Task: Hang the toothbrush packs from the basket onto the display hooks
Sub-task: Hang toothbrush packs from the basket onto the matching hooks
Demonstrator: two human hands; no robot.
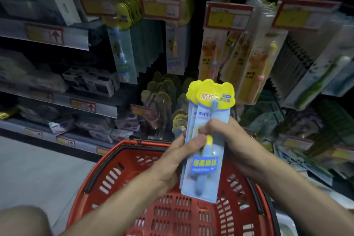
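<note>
I hold a small stack of toothbrush packs [207, 140] upright above the red basket [118, 170]. Each pack is pale blue with a yellow cloud-shaped top and a hang hole. My left hand [178, 159] grips the stack's left edge, thumb across the front. My right hand [228, 138] pinches the front pack near its middle from the right. Matching yellow-topped packs [122, 44] hang on a display hook at the upper left. The basket's inside shows only bare red mesh where it is not hidden by my arms.
Orange children's toothbrush packs [247, 63] and other packs hang on hooks to the right, under red and yellow price tags [160, 5]. Shelves with boxed goods [90, 80] run along the left. More yellow-topped packs [162, 97] hang low behind the basket. Grey floor lies at the lower left.
</note>
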